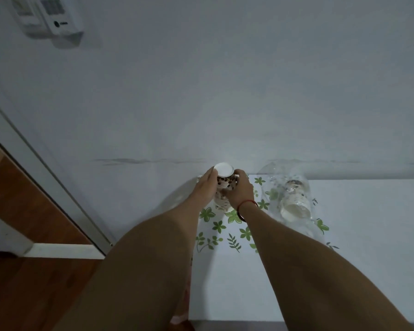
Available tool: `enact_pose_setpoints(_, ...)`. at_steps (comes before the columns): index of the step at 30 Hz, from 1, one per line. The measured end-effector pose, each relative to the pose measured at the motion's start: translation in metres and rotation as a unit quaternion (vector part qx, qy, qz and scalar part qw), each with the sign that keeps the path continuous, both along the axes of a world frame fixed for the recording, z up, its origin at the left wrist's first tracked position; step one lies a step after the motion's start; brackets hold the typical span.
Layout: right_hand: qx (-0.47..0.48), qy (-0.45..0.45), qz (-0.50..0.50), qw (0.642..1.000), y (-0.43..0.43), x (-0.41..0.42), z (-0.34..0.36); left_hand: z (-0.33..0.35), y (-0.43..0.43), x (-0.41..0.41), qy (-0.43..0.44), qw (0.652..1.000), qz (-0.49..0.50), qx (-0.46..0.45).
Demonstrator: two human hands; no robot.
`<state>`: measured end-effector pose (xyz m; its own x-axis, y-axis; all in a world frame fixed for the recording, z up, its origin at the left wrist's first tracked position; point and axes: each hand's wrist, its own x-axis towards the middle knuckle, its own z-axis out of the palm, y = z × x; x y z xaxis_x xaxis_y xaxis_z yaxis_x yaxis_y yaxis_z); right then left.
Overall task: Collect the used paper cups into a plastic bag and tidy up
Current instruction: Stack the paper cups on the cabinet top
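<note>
Head view: the fingers (212, 175) of the person's left hand (206, 189) and the fingers (242, 176) of the right hand (240, 193) curl round opposite sides of a white paper cup with brown spots (225, 183), holding it between them. The cup is turned upside down, its plain white round base facing up. More of the same pattern shows below the hands, so it appears to cap a nested stack, though the hands hide the joins. It stands at the far left corner of the white worktop (344, 247), close against the pale grey wall (201, 91).

A thin red string bracelet (247, 206) circles the right wrist. Both bare forearms reach in from the near edge. Under them lies a white covering printed with green leaves (216, 226), spread over the left part of the worktop.

Near the right hand but apart from it, a clear plastic bag (266, 174) lies crumpled on the worktop by the wall. Inside it are more spotted paper cups (294, 199), lying on their side, the open mouth turned toward the person; how many cannot be told.

To the left, a white door frame (46, 175) slants down to a brown wooden floor (22, 283). High on the wall hangs a white box-shaped device (54, 19).
</note>
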<state>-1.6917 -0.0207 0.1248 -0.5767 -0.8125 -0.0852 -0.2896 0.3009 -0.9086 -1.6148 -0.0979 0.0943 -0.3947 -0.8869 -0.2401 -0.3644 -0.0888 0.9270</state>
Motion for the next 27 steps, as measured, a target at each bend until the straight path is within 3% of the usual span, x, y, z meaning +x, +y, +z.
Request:
enact_pose_setpoints(11, 0.043, -0.012, -0.001, 0.999, -0.008, -0.006, -0.022, 0.007, 0.012, -0.013, -0.005, 0.997, 0.023, 0.069)
enact_pose_setpoints(17, 0.083, -0.002, 0.016, 0.996, -0.001, -0.007, -0.012, 0.022, 0.012, -0.014, -0.048, 0.998, 0.028, 0.032)
enact_pose_setpoints(22, 0.154, 0.108, 0.06, 0.98, 0.028, -0.031, -0.002, 0.046, 0.029, -0.02, -0.1, 0.994, 0.038, -0.034)
enact_pose_setpoints(27, 0.249, 0.227, 0.059, 0.94, 0.067, -0.066, 0.001, 0.065, 0.054, -0.038, -0.145, 0.985, 0.053, -0.075)
